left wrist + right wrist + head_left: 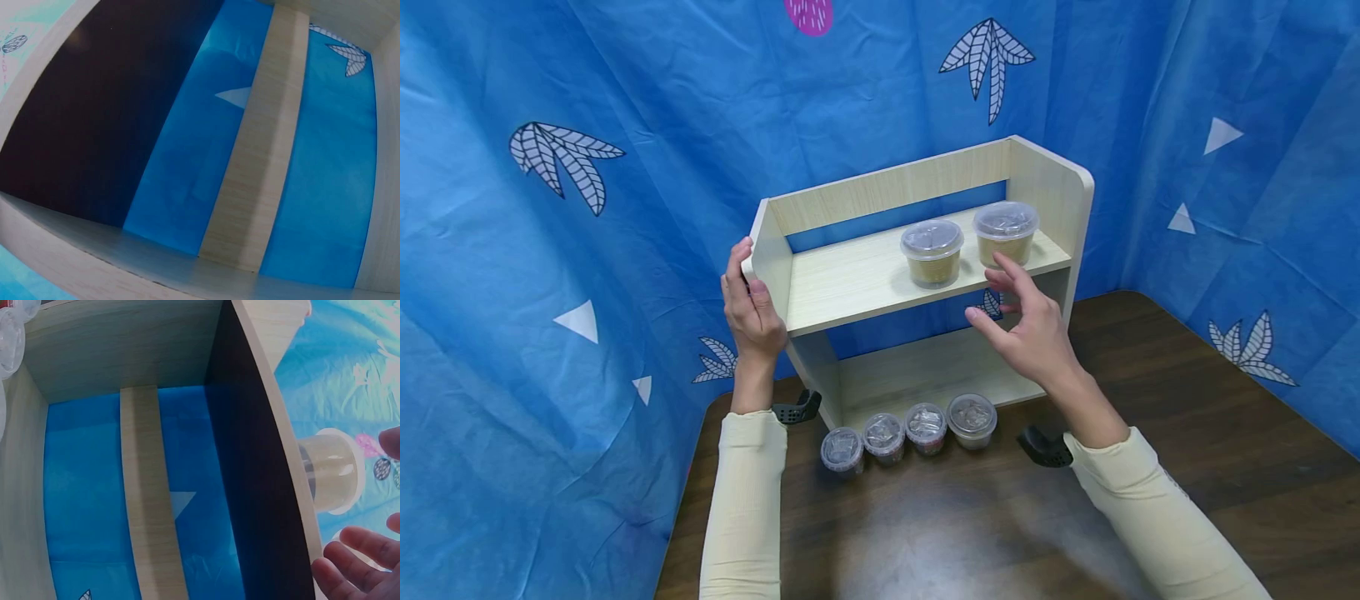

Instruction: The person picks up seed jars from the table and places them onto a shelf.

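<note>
A two-tier pale wooden shelf (850, 265) stands on the table. My left hand (752, 317) rests against its left side panel, fingers extended along the outside and thumb near the front edge. On the upper board sit two lidded plastic tubs with yellowish contents, a left tub (932, 254) and a right tub (1006, 233). My right hand (1033, 329) is in front of that board with fingers spread, its fingertips close to the right tub and holding nothing. In the right wrist view, the fingers (359, 556) appear beside the shelf edge, near a tub (334, 472).
Several lidded cups stand in a row before the lower board, from a small cup (842, 450) at left to a wider one (972, 421) at right. The dark wooden table (940, 533) extends forward. A blue patterned curtain (685, 100) hangs behind and at both sides.
</note>
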Motion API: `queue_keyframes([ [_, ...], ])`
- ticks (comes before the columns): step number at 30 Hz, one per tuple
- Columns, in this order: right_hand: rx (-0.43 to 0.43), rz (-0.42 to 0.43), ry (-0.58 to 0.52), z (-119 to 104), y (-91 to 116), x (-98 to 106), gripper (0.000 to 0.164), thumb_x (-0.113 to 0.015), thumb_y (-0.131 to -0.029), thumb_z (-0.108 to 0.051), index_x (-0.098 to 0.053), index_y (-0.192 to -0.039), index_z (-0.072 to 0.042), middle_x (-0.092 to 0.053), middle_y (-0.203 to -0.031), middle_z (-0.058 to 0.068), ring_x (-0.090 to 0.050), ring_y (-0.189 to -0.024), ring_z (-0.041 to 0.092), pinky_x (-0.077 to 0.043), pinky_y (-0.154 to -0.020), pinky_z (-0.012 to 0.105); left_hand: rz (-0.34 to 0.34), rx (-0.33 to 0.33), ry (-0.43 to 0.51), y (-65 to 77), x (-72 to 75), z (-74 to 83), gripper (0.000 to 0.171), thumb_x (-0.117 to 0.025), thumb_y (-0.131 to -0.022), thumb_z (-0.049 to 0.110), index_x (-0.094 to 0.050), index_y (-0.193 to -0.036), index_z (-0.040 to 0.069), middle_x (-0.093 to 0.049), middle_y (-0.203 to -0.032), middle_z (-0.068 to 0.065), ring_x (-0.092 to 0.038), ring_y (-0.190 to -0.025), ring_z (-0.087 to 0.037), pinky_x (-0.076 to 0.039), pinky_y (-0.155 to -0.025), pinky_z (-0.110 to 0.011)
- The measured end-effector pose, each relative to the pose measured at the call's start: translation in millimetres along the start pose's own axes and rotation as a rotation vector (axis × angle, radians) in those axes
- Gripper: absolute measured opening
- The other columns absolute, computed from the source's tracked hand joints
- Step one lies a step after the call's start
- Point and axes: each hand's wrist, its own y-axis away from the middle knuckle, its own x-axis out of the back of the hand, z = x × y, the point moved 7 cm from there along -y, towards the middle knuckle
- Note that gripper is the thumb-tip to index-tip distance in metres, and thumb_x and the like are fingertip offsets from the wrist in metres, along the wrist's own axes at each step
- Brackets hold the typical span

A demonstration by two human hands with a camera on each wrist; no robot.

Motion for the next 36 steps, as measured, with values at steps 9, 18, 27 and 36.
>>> queue_keyframes([
  [9, 0.004, 0.016, -0.012, 8, 9, 0, 0.07, -0.074, -0.087, -0.014, -0.04, -0.148, -0.006, -0.057, -0.136, 0.019, -0.054, -0.124, 0.035, -0.051, -0.089, 0.054, 0.001, 0.004, -0.001, -0.4, 0.6, 0.8, 0.041, -0.044, -0.094, 0.012, -0.049, -0.134, 0.002, -0.053, -0.14, -0.012, -0.051, -0.116, -0.031, -0.051, -0.092, -0.048],
  [18, -0.023, 0.019, 0.002, 15, 17, 0, 0.068, -0.074, -0.088, -0.017, -0.041, -0.147, -0.006, -0.056, -0.139, 0.017, -0.052, -0.127, 0.033, -0.05, -0.091, 0.053, -0.006, 0.003, 0.007, -0.7, 0.6, 2.3, 0.041, -0.045, -0.095, 0.011, -0.048, -0.135, 0.002, -0.052, -0.14, -0.012, -0.051, -0.117, -0.031, -0.051, -0.093, -0.047],
  [27, -0.058, 0.011, 0.005, 25, 24, -1, 0.068, -0.072, -0.089, -0.015, -0.04, -0.148, -0.007, -0.055, -0.138, 0.02, -0.052, -0.126, 0.035, -0.049, -0.091, 0.055, -0.001, 0.005, 0.007, -0.2, 0.7, 2.4, 0.041, -0.045, -0.095, 0.01, -0.048, -0.135, 0.002, -0.053, -0.14, -0.012, -0.051, -0.118, -0.029, -0.05, -0.094, -0.045],
  [36, -0.085, 0.001, 0.022, 33, 30, -4, 0.068, -0.072, -0.09, -0.015, -0.039, -0.149, -0.008, -0.055, -0.138, 0.021, -0.052, -0.125, 0.034, -0.049, -0.09, 0.053, 0.007, 0.003, 0.013, 0.0, 0.2, 2.0, 0.041, -0.045, -0.094, 0.009, -0.048, -0.134, 0.001, -0.053, -0.14, -0.013, -0.051, -0.118, -0.03, -0.05, -0.094, -0.045],
])
